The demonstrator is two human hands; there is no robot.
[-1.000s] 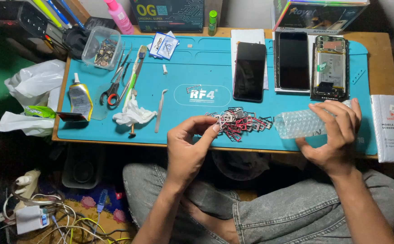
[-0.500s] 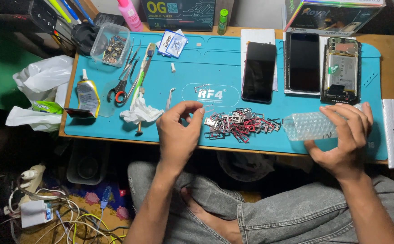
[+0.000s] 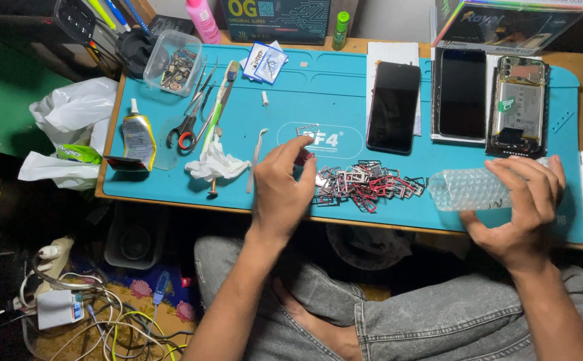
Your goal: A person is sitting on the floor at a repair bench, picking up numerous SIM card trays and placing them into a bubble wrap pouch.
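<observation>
— In the clear plastic box (image 3: 173, 70) at the mat's (image 3: 331, 93) far left corner?
— Small metal parts, heaped.
— Hands?
— Well apart. Left hand (image 3: 282, 187) pinching at the pile of small card trays (image 3: 365, 184) mid-mat; right hand (image 3: 522, 200) clamped on a bubble-wrap pouch (image 3: 468, 189), contents unclear.

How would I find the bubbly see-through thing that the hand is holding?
Look at the big turquoise rubber work mat on the wooden desk, then go to its front right corner. There the right hand grips a clear bubble-wrap roll, lying just right of the pile of small red and silver metal trays. It alone is transparent and covered in bumps.
</observation>
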